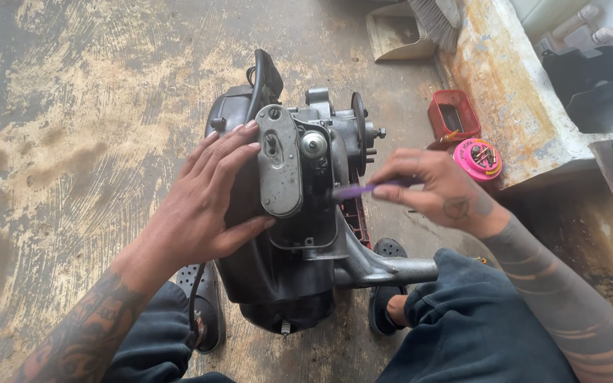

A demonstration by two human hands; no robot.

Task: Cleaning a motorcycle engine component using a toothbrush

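A: Where's the engine (285, 234) and which way does it run?

B: On the concrete floor (72, 106), between the person's knees. Long axis 6 to 12 o'clock: black shroud end at 6, black cap and hose at 12. A grey cast arm sticks out toward 3 o'clock at the lower end.

A: Look of it?

B: Grimy. Dark shroud on the left flank, grey alloy casing on top, one oval grey cover plate (279, 162) standing lengthwise 6 to 12.

A: Hands?

B: Left hand (207, 198) lies flat on the shroud at 9 o'clock of the plate, fingers spread, thumb under the plate's lower edge; clamped on nothing. Right hand (438, 190) at 3 o'clock, fingers pinched together on one thin purple tool (360, 190), which lies 3 to 9 with its tip at the casing just right of the plate.

A: Counts?

B: One engine, one plate, one tool, two black sandals. At 1 to 2 o'clock: one red tray (454, 115), one pink round tin (478, 159) with small bits in it, touching the edge of a worn slab.
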